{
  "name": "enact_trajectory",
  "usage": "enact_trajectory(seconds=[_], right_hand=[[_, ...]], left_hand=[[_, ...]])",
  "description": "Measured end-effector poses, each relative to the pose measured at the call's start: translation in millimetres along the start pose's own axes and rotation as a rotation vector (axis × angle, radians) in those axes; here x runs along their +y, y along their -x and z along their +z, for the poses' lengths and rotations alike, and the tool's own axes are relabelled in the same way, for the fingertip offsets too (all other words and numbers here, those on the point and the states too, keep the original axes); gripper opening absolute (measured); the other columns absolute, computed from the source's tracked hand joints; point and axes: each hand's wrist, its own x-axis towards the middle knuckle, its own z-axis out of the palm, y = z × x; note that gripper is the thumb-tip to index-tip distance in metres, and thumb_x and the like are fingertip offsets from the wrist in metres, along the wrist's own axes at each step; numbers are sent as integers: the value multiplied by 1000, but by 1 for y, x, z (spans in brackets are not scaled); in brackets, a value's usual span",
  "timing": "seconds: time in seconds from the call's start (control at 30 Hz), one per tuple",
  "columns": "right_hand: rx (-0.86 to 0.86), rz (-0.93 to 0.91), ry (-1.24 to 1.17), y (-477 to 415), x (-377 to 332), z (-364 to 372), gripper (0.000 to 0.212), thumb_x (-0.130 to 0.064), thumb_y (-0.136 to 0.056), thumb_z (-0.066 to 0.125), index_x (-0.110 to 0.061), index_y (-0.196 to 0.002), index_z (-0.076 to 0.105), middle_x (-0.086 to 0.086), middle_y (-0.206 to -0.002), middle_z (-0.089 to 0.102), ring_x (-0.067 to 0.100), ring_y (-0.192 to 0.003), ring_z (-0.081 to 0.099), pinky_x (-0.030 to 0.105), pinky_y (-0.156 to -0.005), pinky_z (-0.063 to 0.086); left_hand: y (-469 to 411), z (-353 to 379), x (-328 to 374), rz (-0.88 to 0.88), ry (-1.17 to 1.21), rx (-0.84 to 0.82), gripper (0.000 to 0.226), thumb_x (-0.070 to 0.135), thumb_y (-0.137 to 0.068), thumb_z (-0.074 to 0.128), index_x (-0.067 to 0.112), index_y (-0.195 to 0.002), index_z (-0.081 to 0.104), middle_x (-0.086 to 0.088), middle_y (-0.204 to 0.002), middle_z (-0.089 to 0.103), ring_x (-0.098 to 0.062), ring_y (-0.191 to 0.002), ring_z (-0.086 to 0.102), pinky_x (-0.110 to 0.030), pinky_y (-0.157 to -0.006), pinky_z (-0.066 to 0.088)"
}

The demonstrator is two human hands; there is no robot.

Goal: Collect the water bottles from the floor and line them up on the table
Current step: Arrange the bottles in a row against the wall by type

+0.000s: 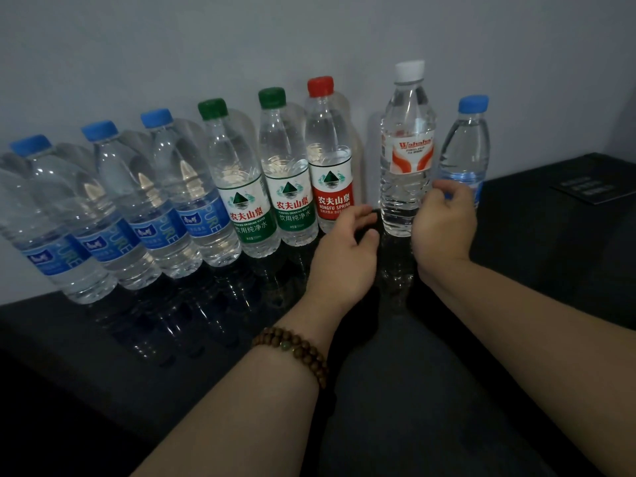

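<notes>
Eight water bottles (292, 187) line the tabletop (172, 356). Both forearms reach toward 12 o'clock, flanking the white-capped bottle (406, 160): left hand (344, 249) at its 8 o'clock, right hand (444, 225) at 4 o'clock, both loosely curled and empty.

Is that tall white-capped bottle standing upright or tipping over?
Upright: the Wahaha bottle stands on its base on the black table, white cap at the top.

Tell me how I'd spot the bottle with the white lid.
On the glossy black table, clear plastic water bottles line the grey wall. Count second from the right end. That tall bottle has the only white cap and an orange-and-white label.
</notes>
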Motion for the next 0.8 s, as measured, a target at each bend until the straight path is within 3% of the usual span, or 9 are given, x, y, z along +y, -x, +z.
enact_trajectory(seconds=[0.07, 0.23, 0.3, 0.37, 0.43, 0.53, 0.63, 0.73, 0.8], right_hand=[[-16, -10, 14, -1, 0, 0, 29, -21, -101, 46, -16, -123, 65, -8, -95, 65, 8, -86, 63, 26, -78, 52], [-15, 14, -14, 1, -4, -1, 28, -19, -101, 44, -16, -82, 64, 3, -80, 65, 19, -80, 63, 44, -81, 55], [-7, 43, -34, 1, -5, -1, 29, -19, -101, 44, -19, -76, 59, 7, -82, 65, 22, -80, 63, 44, -79, 55], [-1, 61, -25, 1, -6, -1, 30, -20, -102, 42, -20, -76, 57, 9, -87, 66, 19, -80, 62, 40, -77, 54], [-2, 71, -8, 1, -7, -1, 30, -20, -103, 41, -15, -81, 60, 13, -94, 67, 18, -81, 61, 38, -79, 54], [-19, 80, -2, 0, -8, 0, 29, -20, -104, 41, -2, -96, 62, 16, -94, 66, 22, -84, 60, 45, -85, 53], [-96, 102, 14, 0, -7, 2, 31, -23, -102, 41, -11, -81, 60, 15, -87, 63, 28, -84, 60, 55, -87, 52], [-112, 132, -2, 0, -7, 1, 34, -21, -101, 42, -11, -72, 57, 22, -85, 62, 32, -81, 59, 59, -86, 51], [-89, 129, -1, 0, -8, 1, 33, -22, -101, 40, -5, -84, 64, 23, -93, 67, 34, -89, 65, 59, -89, 53]], left_hand=[[3, 0, 4, 38, 0, -89, 49, 34, -97, 51, 38, -145, 45, 22, -147, 53, -28, -87, 70, -49, -87, 58], [8, 1, 9, 37, -7, -188, 60, 40, -93, 48, 36, -152, 36, 20, -157, 42, -50, -126, 53, -62, -109, 43], [6, 1, 8, 29, -20, -183, 61, 43, -93, 49, 37, -152, 36, 20, -155, 45, -47, -118, 60, -55, -103, 51], [5, 1, 8, 25, -16, -154, 59, 46, -92, 49, 39, -150, 39, 25, -140, 54, -26, -89, 71, -35, -80, 58], [5, 1, 8, 34, -19, -105, 53, 44, -94, 50, 39, -146, 44, 31, -125, 58, -13, -72, 70, -31, -70, 56], [5, -1, 8, 55, -58, -21, 40, 33, -100, 55, 35, -139, 52, 31, -122, 57, -32, -99, 71, -48, -92, 57], [6, 0, 8, 58, -50, -4, 34, 26, -100, 58, 31, -134, 59, 18, -125, 63, -40, -102, 68, -57, -95, 55], [6, 0, 8, 56, -79, -40, 41, 26, -100, 58, 31, -141, 55, 11, -135, 61, -38, -108, 67, -54, -100, 53], [4, 0, 6, 45, -90, -52, 45, 28, -101, 57, 33, -145, 52, 8, -134, 63, -32, -109, 68, -47, -100, 53]])
